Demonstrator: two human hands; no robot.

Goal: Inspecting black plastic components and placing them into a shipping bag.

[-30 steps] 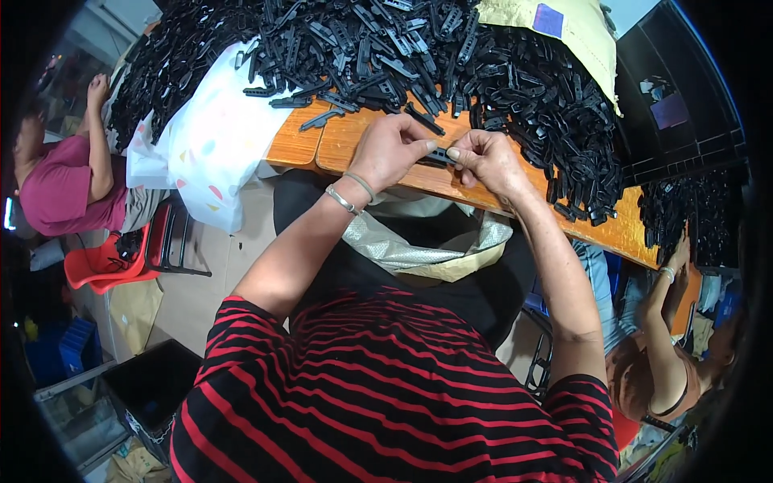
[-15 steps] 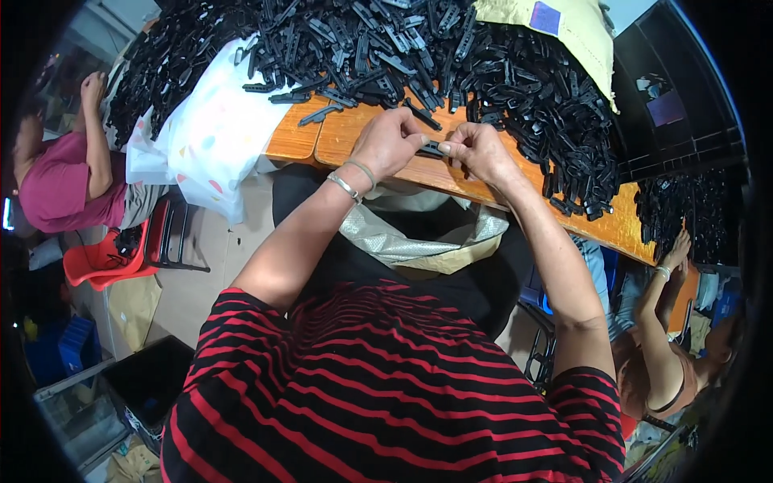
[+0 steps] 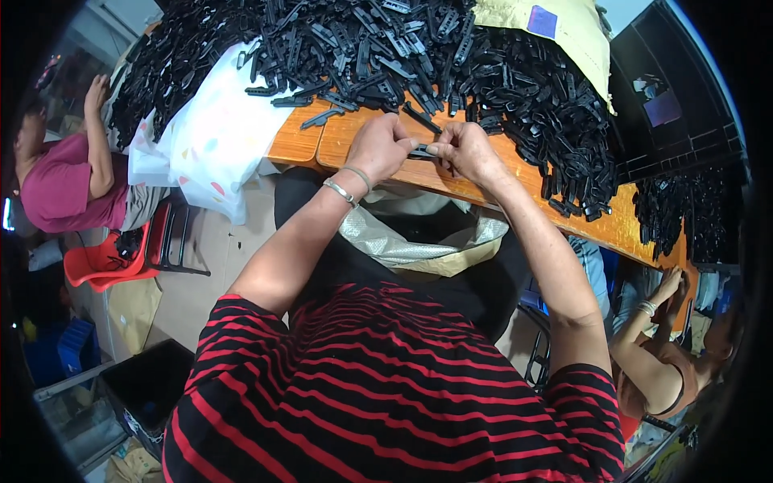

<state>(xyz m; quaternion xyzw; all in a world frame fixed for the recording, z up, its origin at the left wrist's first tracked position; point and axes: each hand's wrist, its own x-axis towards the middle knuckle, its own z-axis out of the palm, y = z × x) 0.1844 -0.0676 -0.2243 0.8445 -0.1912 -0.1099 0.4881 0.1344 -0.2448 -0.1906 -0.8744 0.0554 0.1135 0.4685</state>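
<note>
Between my two hands, just above the front edge of the wooden table [image 3: 342, 137], is a slim black plastic part [image 3: 421, 150]. My left hand [image 3: 380, 146] pinches its left end between thumb and fingers. The right end is gripped by my right hand [image 3: 467, 151], thumb and forefinger closed on it. Fingers cover both ends of the part, so only its middle shows. Another long black piece [image 3: 420, 118] lies on the table just beyond my hands. A greyer loose piece [image 3: 322, 118] rests on the wood to the left.
A large heap of black plastic parts [image 3: 354, 56] covers the back of the table. An open woven sack [image 3: 378, 241] hangs below the table edge at my lap. White plastic sheeting [image 3: 201, 129] drapes at left. Co-workers sit left [image 3: 60, 181] and right [image 3: 660, 374].
Both hands have shifted slightly left, still holding the black part between them. The co-worker's hands at the right have moved a little nearer.
</note>
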